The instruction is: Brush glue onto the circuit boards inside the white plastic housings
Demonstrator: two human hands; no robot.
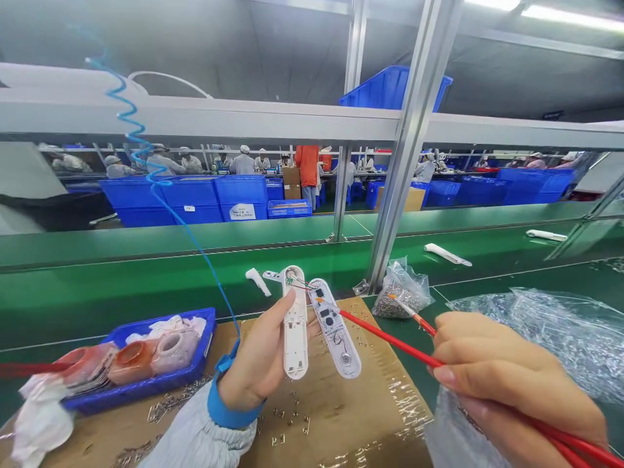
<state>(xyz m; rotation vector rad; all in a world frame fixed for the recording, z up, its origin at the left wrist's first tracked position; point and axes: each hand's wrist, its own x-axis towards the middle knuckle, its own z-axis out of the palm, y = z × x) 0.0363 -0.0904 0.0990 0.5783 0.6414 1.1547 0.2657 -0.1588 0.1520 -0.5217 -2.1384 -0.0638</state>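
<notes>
My left hand [260, 357], with a blue wrist strap [234, 406] on, is closed around an opened white device housing. One narrow half [295, 341] lies against my thumb. Joined to it by thin wires, the other half [336, 331] carries a circuit board and a round metal part at its lower end. My right hand [517, 383] grips two thin red-handled brushes. The orange tip of one brush [390, 337] is at the upper part of the circuit board; whether it touches cannot be made out. The second brush [419, 320] points toward a bag of metal pieces.
A blue tray [195, 374] with stained jars [130, 364] and white cloths stands left. Small metal parts lie scattered on cardboard [336, 406]. A clear bag [404, 292] and plastic bags [546, 338] sit right. White devices [446, 254] rest on the green belt; a metal post [404, 149] rises ahead.
</notes>
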